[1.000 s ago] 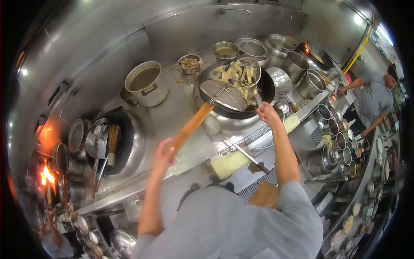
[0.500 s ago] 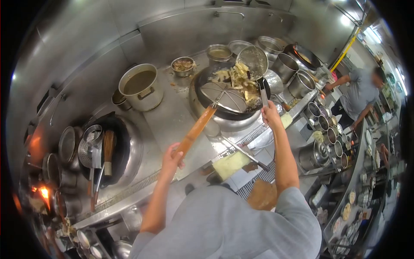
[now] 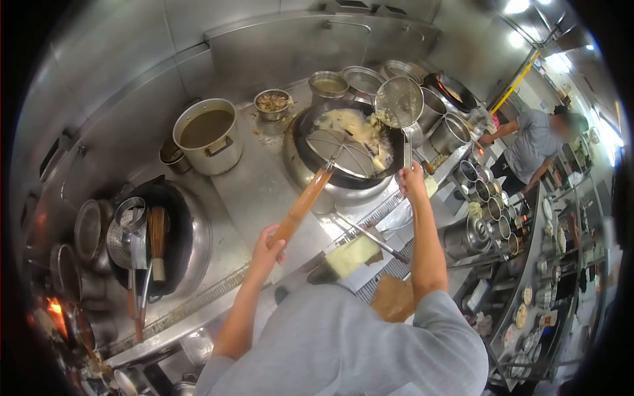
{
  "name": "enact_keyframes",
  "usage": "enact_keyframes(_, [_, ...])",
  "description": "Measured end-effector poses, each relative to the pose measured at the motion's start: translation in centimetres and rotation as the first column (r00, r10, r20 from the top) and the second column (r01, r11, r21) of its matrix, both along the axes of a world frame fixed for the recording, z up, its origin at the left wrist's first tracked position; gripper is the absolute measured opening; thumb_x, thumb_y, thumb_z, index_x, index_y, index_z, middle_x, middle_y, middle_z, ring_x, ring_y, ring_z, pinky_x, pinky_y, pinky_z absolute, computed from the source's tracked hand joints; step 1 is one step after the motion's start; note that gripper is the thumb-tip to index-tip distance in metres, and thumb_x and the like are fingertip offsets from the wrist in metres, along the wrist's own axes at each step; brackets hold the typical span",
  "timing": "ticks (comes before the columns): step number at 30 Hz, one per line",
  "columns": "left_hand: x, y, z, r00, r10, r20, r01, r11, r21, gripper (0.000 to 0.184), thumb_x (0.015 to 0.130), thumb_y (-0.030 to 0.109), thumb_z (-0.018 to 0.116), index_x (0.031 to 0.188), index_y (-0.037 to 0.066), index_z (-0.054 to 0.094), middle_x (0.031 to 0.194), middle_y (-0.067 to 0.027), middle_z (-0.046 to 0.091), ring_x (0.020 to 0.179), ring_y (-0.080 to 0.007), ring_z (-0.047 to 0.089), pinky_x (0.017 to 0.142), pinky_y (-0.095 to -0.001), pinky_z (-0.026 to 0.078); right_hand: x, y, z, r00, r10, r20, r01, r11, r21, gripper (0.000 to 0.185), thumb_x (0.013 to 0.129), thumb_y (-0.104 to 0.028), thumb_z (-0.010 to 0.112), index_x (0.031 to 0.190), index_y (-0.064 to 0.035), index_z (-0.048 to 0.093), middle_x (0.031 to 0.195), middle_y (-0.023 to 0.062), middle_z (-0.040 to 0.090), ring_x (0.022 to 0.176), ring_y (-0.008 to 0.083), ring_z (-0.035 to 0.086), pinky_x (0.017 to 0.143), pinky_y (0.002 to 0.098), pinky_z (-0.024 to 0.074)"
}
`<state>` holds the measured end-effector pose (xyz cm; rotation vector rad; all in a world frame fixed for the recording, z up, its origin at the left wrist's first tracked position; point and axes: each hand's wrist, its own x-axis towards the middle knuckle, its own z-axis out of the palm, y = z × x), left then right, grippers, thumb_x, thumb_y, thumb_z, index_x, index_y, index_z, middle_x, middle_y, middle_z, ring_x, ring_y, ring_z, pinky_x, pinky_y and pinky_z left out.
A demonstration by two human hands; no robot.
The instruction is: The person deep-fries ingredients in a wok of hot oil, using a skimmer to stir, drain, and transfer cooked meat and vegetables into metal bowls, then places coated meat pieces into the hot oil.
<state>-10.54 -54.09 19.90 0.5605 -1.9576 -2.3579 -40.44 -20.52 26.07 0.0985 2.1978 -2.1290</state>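
My left hand [image 3: 269, 248] is closed round the wooden handle [image 3: 304, 203] of a wire strainer [image 3: 341, 153], whose mesh head lies over the front of a wok [image 3: 296, 153]. My right hand [image 3: 412, 179] grips the metal handle of a round sieve [image 3: 399, 102]. The sieve is raised and tilted at the wok's right rim, with a few pieces clinging near its lower edge. Pale food strips [image 3: 356, 129] lie in bubbling liquid inside the wok.
Left of the wok stand a large pot of liquid [image 3: 226, 155] and a second wok [image 3: 191, 218] holding a brush and ladles. Several pots line the back. A flame [image 3: 57, 315] burns at far left. A person [image 3: 528, 142] stands at right.
The sieve in my right hand has swung up and tilted, and the food that was in it has dropped into the wok. The strainer has stayed over the wok. The view has shifted.
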Motion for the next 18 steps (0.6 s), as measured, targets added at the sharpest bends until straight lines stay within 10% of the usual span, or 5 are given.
enact_keyframes(5, [-0.1,-0.5,-1.6,1.0,-0.007,0.003,0.007,0.999,0.04,0.044,0.09,0.013,0.057,0.131,0.009,0.042,0.085,-0.008,0.057,0.06,-0.0131,0.057,0.051,-0.0263,0.048,-2.2,-3.1,0.5,0.978,0.179,0.107,-0.125,0.915,-0.383,0.015,0.091,-0.004,0.04,0.105,-0.0079,0.04,0.069,0.0047,0.048,0.043,0.0087,0.037,0.032,0.0248,0.0295])
enact_keyframes(10, [0.0,-0.8,-2.2,0.998,-0.05,0.029,0.047,0.993,0.109,0.048,0.092,0.017,0.057,0.135,0.011,0.039,0.089,-0.0071,0.056,0.066,-0.0139,0.059,0.056,-0.026,0.05,-6.0,-12.9,2.7,0.963,0.266,0.043,-0.24,0.92,-0.31,0.006,0.094,-0.012,0.041,0.099,-0.0095,0.041,0.068,0.0038,0.047,0.041,0.007,0.034,0.031,0.0227,0.0267])
enact_keyframes(13, [0.0,-0.8,-2.7,0.996,-0.087,0.026,0.084,0.991,0.104,0.049,0.091,0.019,0.058,0.136,0.012,0.038,0.089,-0.006,0.055,0.067,-0.0134,0.059,0.058,-0.0261,0.05,-11.5,-20.1,1.8,0.938,0.342,-0.052,-0.341,0.94,0.014,0.027,0.097,-0.025,0.043,0.119,-0.0103,0.046,0.071,0.0082,0.054,0.041,0.0123,0.041,0.036,0.0265,0.0356])
enact_keyframes(16, [0.2,-0.4,-1.9,0.997,-0.066,0.037,0.06,0.989,0.133,0.049,0.092,0.019,0.057,0.137,0.014,0.038,0.09,-0.0048,0.055,0.068,-0.0124,0.058,0.06,-0.0264,0.051,-16.4,-27.7,-1.6,0.692,0.413,-0.592,0.199,0.68,0.706,0.043,0.094,-0.026,0.043,0.135,-0.0127,0.039,0.094,0.0273,0.062,0.077,0.0417,0.064,0.072,0.0502,0.0502])
enact_keyframes(18, [0.2,-0.3,-1.9,0.997,-0.07,0.042,0.064,0.989,0.132,0.05,0.092,0.019,0.057,0.137,0.014,0.038,0.091,-0.0048,0.056,0.069,-0.0122,0.058,0.06,-0.0264,0.05,-15.7,-31.4,-1.6,0.757,0.486,-0.436,0.145,0.525,0.838,0.041,0.093,-0.021,0.043,0.133,-0.0111,0.041,0.1,0.0263,0.061,0.089,0.0424,0.061,0.078,0.0512,0.0484])
